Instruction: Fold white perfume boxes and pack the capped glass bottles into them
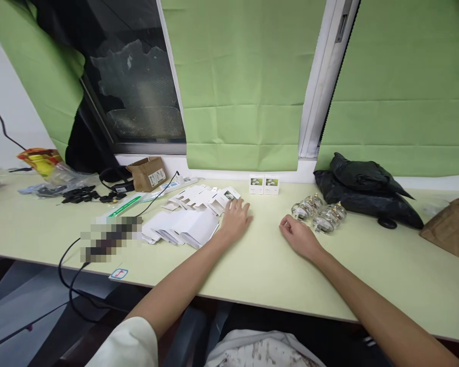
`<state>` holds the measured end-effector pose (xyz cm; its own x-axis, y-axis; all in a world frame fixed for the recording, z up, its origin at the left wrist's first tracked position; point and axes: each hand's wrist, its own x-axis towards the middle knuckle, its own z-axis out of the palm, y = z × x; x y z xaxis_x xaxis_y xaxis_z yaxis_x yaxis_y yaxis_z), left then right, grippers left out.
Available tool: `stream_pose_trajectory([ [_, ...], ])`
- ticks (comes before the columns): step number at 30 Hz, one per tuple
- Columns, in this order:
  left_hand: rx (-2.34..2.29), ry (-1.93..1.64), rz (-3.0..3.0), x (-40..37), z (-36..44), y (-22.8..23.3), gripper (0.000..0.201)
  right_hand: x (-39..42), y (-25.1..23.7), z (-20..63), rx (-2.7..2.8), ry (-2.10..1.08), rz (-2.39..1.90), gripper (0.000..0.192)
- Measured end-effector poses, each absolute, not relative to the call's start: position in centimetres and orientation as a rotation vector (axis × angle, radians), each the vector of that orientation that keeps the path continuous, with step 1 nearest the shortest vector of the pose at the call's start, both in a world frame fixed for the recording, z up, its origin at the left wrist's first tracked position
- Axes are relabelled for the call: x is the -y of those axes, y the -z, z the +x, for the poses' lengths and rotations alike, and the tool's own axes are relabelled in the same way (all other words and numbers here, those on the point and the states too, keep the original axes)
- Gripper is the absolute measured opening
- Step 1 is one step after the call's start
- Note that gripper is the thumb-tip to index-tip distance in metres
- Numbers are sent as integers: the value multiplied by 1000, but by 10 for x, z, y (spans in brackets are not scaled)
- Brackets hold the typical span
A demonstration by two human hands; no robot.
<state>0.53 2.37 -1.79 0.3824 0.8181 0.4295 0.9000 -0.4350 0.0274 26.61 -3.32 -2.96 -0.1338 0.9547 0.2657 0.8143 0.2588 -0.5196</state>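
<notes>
My left hand [235, 218] lies flat on the pale green table [260, 265], fingers spread, touching the right edge of a pile of flat white carton blanks [187, 214]. My right hand [296, 235] rests on the table with its fingers loosely curled and holds nothing. Just right of it lies a cluster of small clear glass bottles [319, 213]. Two small assembled white boxes [263, 184] with green pictures stand upright at the back, near the window sill.
A black plastic bag [363, 191] lies at the back right, a brown paper bag [449, 229] at the far right. On the left are a small cardboard box [148, 173], black cables [71, 265], black parts and plastic wrappers. Green blinds hang behind.
</notes>
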Motion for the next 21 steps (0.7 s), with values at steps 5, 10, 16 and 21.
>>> stream_pose_trajectory([
  [5,1855,465,-2094,-35,-8,17,68,32,29,266,2002,-341,-1614,15],
  [10,1913,352,-2035,-37,-13,20,76,31,31,266,2011,-323,-1622,13],
  [16,1906,370,-2131,-33,-8,18,66,32,31,266,2019,-321,-1614,13],
  [21,1738,435,-2331,-20,5,17,63,31,33,266,2022,-330,-1614,13],
])
